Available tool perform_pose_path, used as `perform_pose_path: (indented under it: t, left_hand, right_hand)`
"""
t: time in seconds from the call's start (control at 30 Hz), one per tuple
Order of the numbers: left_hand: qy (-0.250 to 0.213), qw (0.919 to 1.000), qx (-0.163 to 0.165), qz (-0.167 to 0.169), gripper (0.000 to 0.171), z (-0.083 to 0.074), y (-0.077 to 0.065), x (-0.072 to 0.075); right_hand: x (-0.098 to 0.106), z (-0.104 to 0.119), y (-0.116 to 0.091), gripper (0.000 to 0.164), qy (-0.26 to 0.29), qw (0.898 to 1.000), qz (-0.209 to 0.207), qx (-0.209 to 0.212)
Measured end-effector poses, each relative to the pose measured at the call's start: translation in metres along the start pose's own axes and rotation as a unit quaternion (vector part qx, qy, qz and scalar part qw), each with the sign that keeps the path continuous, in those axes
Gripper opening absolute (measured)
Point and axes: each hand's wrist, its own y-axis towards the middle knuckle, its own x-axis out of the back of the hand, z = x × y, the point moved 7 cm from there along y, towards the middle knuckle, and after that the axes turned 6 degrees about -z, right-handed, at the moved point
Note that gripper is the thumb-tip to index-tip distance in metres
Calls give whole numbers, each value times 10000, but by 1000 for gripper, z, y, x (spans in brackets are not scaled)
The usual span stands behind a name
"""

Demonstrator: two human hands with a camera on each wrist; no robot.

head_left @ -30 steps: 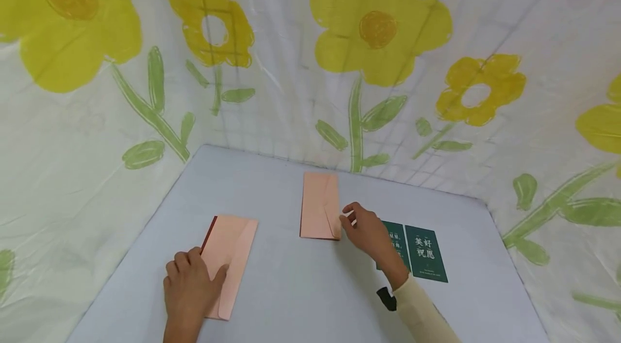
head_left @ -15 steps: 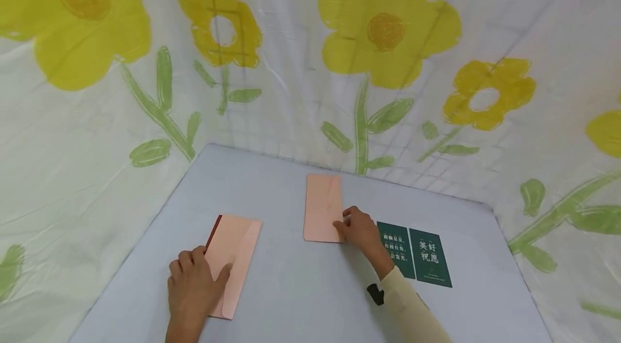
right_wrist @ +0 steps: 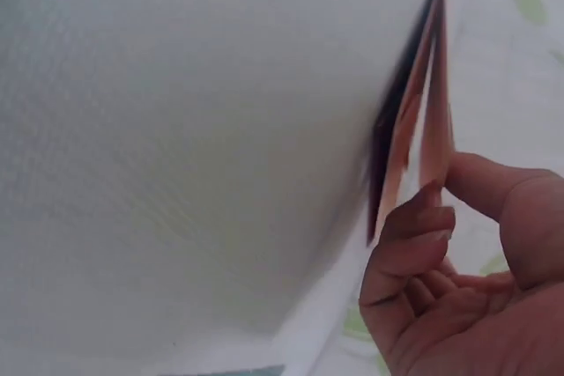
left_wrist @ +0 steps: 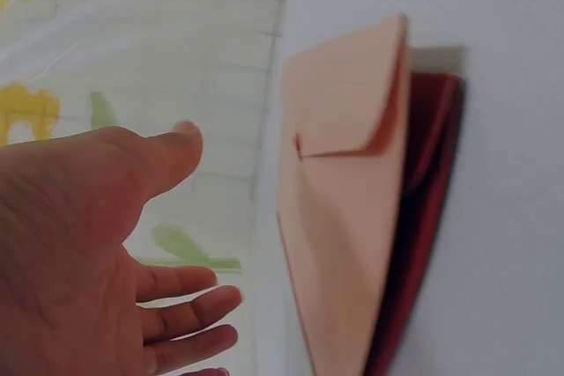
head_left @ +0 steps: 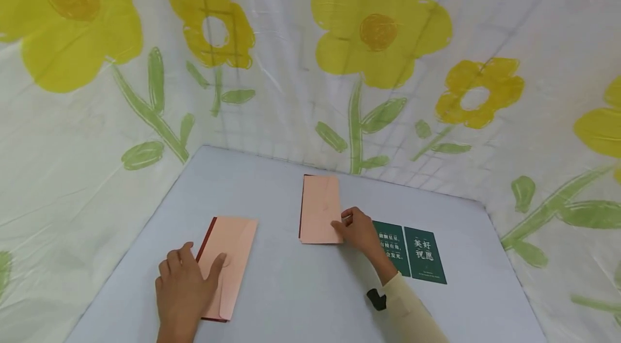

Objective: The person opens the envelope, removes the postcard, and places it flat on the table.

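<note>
- Pink envelope (head_left: 320,208) at the far side of the table (head_left: 281,289) is pinched along its right edge by the right hand (head_left: 360,230).
- Left hand (head_left: 183,290) is held, fingers released, near the left envelope (head_left: 239,256).
- Green cards (head_left: 426,254) are laid at right.

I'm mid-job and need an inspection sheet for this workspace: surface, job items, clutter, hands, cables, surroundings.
Surface: pale table.
Job's things: near pink envelope at left, far pink envelope toward the back edge; dark red shows along the left edge of each.
Clutter: left green card and right green card, side by side, white print up; neither is held, and the right arm partly hides the left one.
Left hand: relaxed beside the near envelope; the left wrist view shows it apart.
Right hand: pinches a pink layer of the far envelope at its right edge.
Cables: nothing seen.
Surroundings: white sheet with yellow flowers behind and at both sides.
</note>
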Motion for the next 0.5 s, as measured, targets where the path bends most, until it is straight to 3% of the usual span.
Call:
perform_pose_path:
  t: [0.13, 0.5]
  left_hand:
    - [-385, 9986, -184, -315, 84, -15, 2, 9]
    - [-1079, 9901, -867, -217, 71, -71, -6, 12]
  right_hand:
    - [8, 1, -2, 34, 411, 9991, -21, 73]
    - [31, 26, -24, 32, 1153, 9933, -85, 64]
